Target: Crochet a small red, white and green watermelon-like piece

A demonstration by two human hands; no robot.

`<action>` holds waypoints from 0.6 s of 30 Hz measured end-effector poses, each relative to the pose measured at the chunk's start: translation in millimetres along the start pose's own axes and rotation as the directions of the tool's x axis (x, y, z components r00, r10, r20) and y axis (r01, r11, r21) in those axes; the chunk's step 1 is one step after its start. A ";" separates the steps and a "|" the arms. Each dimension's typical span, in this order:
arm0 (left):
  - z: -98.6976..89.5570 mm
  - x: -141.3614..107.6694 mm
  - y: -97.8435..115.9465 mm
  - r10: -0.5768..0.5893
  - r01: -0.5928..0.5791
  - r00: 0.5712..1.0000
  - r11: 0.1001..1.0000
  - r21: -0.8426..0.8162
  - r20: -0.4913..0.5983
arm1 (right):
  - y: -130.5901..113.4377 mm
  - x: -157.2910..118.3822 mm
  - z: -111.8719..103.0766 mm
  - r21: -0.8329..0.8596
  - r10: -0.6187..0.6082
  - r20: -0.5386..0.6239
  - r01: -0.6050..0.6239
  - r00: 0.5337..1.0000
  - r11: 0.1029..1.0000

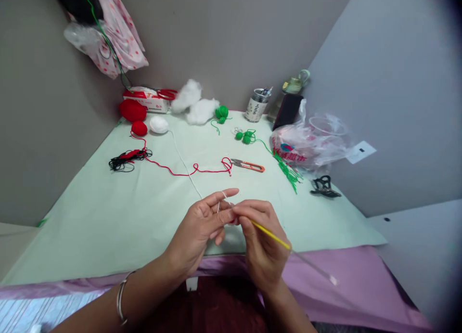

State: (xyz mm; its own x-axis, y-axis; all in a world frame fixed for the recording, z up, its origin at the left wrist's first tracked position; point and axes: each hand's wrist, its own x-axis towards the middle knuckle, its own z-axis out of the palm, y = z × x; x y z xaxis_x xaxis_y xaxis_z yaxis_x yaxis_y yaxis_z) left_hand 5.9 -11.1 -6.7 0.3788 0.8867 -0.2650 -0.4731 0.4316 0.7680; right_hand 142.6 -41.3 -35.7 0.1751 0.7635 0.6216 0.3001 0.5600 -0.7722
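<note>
My right hand (265, 246) is closed on a crochet hook (272, 235) with a yellow handle, its shaft slanting down to the right. My left hand (200, 227) pinches a small piece of work at the hook's tip, mostly covered by the fingers. White yarn (185, 164) runs from a white ball (159, 125) to my left hand and loops over its raised index finger. The fingertips of both hands meet near the table's front edge. Beyond them lie orange-handled snips (249, 166) and a curling strand of red yarn (173, 173).
Red balls (133, 110), black yarn (122, 162) and a tissue box (151, 102) are at left. White stuffing (202, 110) and green yarn balls (222, 113) sit at back. A pen can (257, 107), plastic bag (306, 143), green strands (288, 173) and black clip (325, 186) stand right.
</note>
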 end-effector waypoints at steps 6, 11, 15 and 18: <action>-3.0 -2.9 3.1 -0.005 0.006 1.000 1.000 -0.001 0.020 | 6.8 0.8 0.1 0.244 0.166 -0.047 -0.150 0.985 0.958; -5.3 -4.5 4.8 -0.031 0.032 0.999 0.999 -0.012 0.024 | -1.7 -0.6 1.7 0.036 0.039 -0.122 -0.035 0.992 0.999; -7.5 -4.8 5.7 -0.072 0.074 0.997 0.994 -0.076 0.029 | -2.5 -0.7 0.8 0.124 0.126 -0.119 -0.111 0.985 0.986; -8.8 -4.2 6.7 -0.087 0.090 0.996 0.991 -0.101 0.036 | -2.7 -0.6 -2.5 0.219 0.168 -0.151 -0.133 0.974 0.967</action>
State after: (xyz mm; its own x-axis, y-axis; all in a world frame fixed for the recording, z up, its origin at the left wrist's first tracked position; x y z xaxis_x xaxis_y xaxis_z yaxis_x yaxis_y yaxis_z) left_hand -5.9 -10.4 -5.6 0.4470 0.8394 -0.3092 -0.5148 0.5241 0.6784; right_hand 144.0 -44.1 -33.7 0.3622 0.7894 0.4957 0.0619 0.5103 -0.8578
